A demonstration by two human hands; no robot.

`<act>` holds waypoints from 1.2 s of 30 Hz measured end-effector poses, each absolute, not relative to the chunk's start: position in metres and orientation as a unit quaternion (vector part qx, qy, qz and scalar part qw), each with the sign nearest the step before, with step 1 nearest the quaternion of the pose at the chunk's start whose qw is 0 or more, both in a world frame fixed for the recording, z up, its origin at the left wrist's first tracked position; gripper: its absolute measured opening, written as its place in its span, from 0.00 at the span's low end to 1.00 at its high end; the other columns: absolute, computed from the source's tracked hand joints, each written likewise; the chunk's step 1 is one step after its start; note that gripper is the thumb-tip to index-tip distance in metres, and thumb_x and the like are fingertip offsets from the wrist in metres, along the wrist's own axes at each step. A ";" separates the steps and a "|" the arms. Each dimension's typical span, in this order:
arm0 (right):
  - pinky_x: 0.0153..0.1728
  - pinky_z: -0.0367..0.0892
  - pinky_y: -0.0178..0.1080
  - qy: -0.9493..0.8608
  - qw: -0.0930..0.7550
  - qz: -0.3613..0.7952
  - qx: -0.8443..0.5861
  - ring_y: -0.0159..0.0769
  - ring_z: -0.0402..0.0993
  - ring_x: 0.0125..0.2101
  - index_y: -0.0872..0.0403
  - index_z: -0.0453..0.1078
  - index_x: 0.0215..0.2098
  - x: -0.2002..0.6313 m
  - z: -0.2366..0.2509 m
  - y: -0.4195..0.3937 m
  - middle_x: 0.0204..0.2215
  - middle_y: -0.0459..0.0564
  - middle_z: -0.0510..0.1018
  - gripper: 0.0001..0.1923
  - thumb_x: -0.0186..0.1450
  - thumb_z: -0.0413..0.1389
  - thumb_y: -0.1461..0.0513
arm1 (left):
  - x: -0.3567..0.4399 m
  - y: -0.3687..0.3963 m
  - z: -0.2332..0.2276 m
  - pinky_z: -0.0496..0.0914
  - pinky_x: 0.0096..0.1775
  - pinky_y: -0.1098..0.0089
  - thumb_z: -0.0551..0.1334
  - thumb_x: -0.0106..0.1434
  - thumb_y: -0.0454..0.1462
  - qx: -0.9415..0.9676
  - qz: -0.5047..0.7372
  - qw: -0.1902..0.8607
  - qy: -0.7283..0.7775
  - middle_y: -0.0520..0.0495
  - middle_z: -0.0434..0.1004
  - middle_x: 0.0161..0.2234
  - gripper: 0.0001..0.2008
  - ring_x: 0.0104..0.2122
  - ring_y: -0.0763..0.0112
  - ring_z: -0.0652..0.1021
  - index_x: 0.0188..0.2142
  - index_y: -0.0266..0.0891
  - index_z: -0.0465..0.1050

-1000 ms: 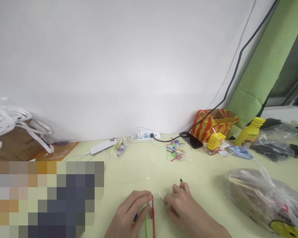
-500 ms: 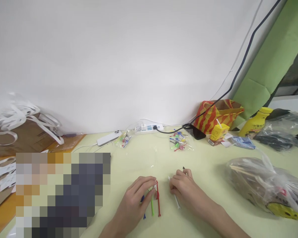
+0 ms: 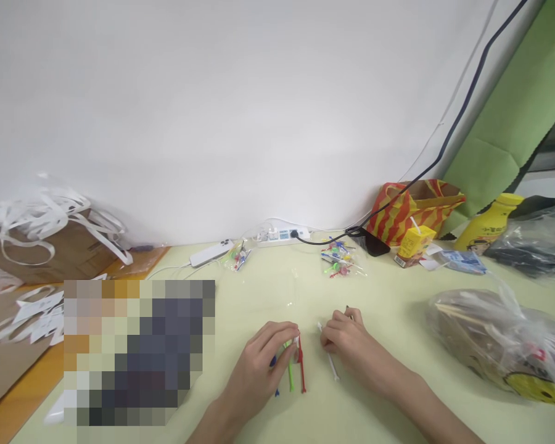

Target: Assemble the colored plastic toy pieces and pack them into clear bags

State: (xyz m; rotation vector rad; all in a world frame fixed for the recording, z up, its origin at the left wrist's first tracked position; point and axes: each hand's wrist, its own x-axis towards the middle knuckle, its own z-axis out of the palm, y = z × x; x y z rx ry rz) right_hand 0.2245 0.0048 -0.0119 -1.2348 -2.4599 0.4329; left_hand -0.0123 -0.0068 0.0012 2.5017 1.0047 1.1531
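A big pale yellow-green table (image 3: 268,296) is filling the lower half of the frame, and a plain white wall (image 3: 213,111) is standing behind it. At the upper right a green sheet of paper (image 3: 513,123) is leaning against the wall, with a black cable (image 3: 448,139) running down beside it. At the lower right a large clear plastic bag of wooden sticks (image 3: 494,342) is lying on the table. At the left a brown cardboard box with white paper strips (image 3: 41,237) is sitting. Near the back right, a red and orange striped bag (image 3: 414,206) is standing next to a yellow plastic bottle (image 3: 490,225) and a small yellow juice box (image 3: 414,245). A white power strip (image 3: 282,235) is lying along the wall in the middle. The left hand (image 3: 259,370) is resting low in the middle of the frame, with its fingers curled and pinching the tops of three thin plastic picks that are lying side by side on the table: a red plastic pick (image 3: 301,370), a green plastic pick (image 3: 290,373) and a blue plastic pick (image 3: 274,377). Just to the right, the right hand (image 3: 346,342) is curled over and pressing down on a thin white plastic stick (image 3: 330,364), which is lying on the table and poking out on both sides of the fingers. A little dark tip is peeking out above this hand, too small to tell what it is. Farther back, two small clear bags of coloured picks (image 3: 337,265) are lying on the table.
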 end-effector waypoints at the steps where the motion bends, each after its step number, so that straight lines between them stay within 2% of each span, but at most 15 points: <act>1: 0.45 0.48 0.43 -0.869 0.173 0.151 -0.437 0.35 0.65 0.36 0.54 0.64 0.28 0.225 -0.012 0.004 0.28 0.43 0.75 0.14 0.69 0.49 0.75 | -0.012 -0.007 0.001 0.77 0.46 0.66 0.57 0.71 0.30 0.848 0.392 0.103 0.341 0.43 0.80 0.45 0.11 0.44 0.66 0.80 0.50 0.41 0.72; 13: 0.44 0.49 0.43 -0.865 0.175 0.141 -0.449 0.35 0.64 0.36 0.55 0.63 0.26 0.225 -0.018 0.009 0.27 0.44 0.73 0.16 0.67 0.48 0.76 | -0.013 -0.007 0.000 0.78 0.47 0.65 0.57 0.71 0.31 0.847 0.389 0.116 0.343 0.42 0.80 0.46 0.11 0.45 0.66 0.80 0.51 0.41 0.72; 19: 0.46 0.51 0.44 -0.868 0.199 0.124 -0.438 0.37 0.66 0.42 0.53 0.67 0.31 0.227 -0.019 0.010 0.36 0.48 0.76 0.14 0.69 0.47 0.74 | -0.014 -0.008 -0.002 0.78 0.48 0.64 0.57 0.71 0.31 0.845 0.387 0.128 0.346 0.42 0.79 0.47 0.11 0.47 0.65 0.80 0.51 0.41 0.71; 24: 0.54 0.50 0.49 -0.847 0.273 0.211 -0.405 0.41 0.67 0.52 0.50 0.68 0.38 0.229 0.000 0.008 0.42 0.48 0.78 0.12 0.74 0.45 0.67 | -0.014 -0.008 -0.002 0.77 0.48 0.66 0.57 0.71 0.30 0.845 0.390 0.133 0.340 0.42 0.79 0.48 0.12 0.48 0.66 0.80 0.51 0.41 0.71; 27: 0.56 0.53 0.48 -0.809 0.320 0.297 -0.394 0.39 0.71 0.47 0.50 0.69 0.37 0.228 0.009 0.003 0.39 0.48 0.78 0.11 0.75 0.47 0.61 | -0.014 -0.008 0.000 0.77 0.48 0.66 0.55 0.72 0.31 0.842 0.394 0.149 0.338 0.41 0.79 0.48 0.12 0.48 0.66 0.80 0.50 0.40 0.73; 29: 0.51 0.60 0.45 -0.768 0.344 0.374 -0.390 0.38 0.72 0.41 0.51 0.69 0.34 0.225 0.011 -0.001 0.34 0.47 0.77 0.12 0.74 0.50 0.57 | -0.013 -0.010 0.001 0.77 0.48 0.65 0.55 0.72 0.32 0.831 0.400 0.176 0.345 0.40 0.79 0.48 0.12 0.48 0.65 0.80 0.49 0.40 0.74; 31: 0.40 0.64 0.40 -0.714 0.361 0.472 -0.371 0.37 0.71 0.34 0.51 0.70 0.33 0.223 0.012 -0.003 0.30 0.46 0.76 0.13 0.72 0.53 0.54 | -0.010 -0.011 0.003 0.77 0.48 0.64 0.56 0.72 0.33 0.808 0.407 0.238 0.353 0.40 0.80 0.48 0.10 0.49 0.64 0.80 0.47 0.40 0.75; 34: 0.26 0.60 0.35 -0.628 0.382 0.592 -0.329 0.31 0.65 0.23 0.53 0.72 0.35 0.220 0.011 -0.005 0.24 0.43 0.74 0.13 0.69 0.57 0.52 | -0.005 -0.015 0.004 0.78 0.47 0.64 0.60 0.70 0.37 0.747 0.431 0.363 0.353 0.40 0.80 0.47 0.06 0.48 0.62 0.81 0.43 0.40 0.75; 36: 0.22 0.56 0.33 -0.591 0.394 0.630 -0.315 0.27 0.60 0.19 0.54 0.72 0.36 0.219 0.010 -0.004 0.22 0.42 0.73 0.14 0.68 0.58 0.52 | -0.003 -0.016 0.003 0.78 0.46 0.64 0.62 0.69 0.39 0.718 0.442 0.409 0.349 0.39 0.79 0.47 0.06 0.46 0.62 0.81 0.42 0.39 0.75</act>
